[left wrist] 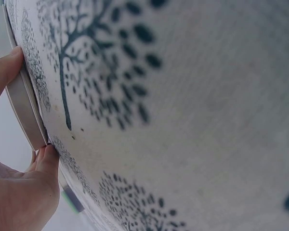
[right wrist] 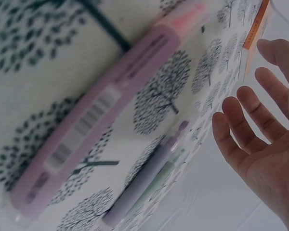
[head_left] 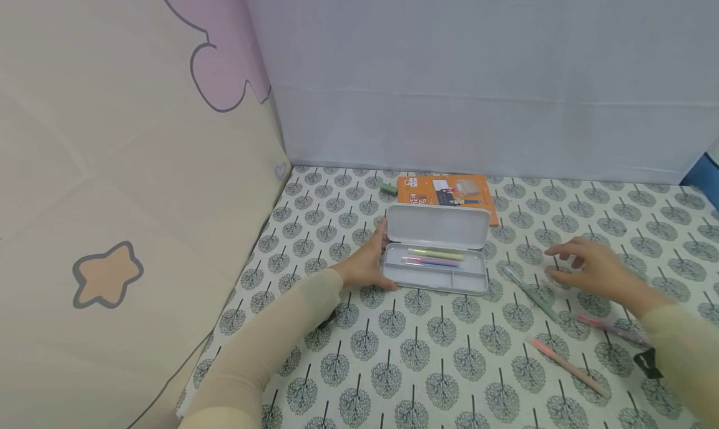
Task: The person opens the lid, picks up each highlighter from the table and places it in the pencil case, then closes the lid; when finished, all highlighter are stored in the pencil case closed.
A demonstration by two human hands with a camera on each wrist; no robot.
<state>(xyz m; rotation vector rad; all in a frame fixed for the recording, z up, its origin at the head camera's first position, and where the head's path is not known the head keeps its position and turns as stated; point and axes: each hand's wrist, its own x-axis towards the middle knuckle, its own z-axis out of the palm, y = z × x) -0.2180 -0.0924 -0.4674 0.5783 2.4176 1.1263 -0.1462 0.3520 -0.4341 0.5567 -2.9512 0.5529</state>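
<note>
A white pencil case [head_left: 435, 279] lies with its lid raised, holding a yellow pen [head_left: 438, 254] and a purple pen [head_left: 432, 262] in its larger compartment. My left hand [head_left: 367, 263] holds the case's left end, thumb at the front corner and fingers toward the back. In the left wrist view the thumb [left wrist: 9, 65] presses the case's side wall. Over the table to the right, my right hand [head_left: 590, 270] hovers with nothing in it, fingers loosely bent. Nearest to it is a green pen [head_left: 530, 293]; a mauve pen [head_left: 612, 330] lies beneath the forearm.
A peach pen [head_left: 568, 366] lies nearer the front. Behind the case is an orange booklet [head_left: 474, 198], partly covered by the lid, with a small green block [head_left: 388, 189] beside it. A patterned cloth [head_left: 387, 379] covers the table; a curtain [head_left: 477, 73] hangs behind.
</note>
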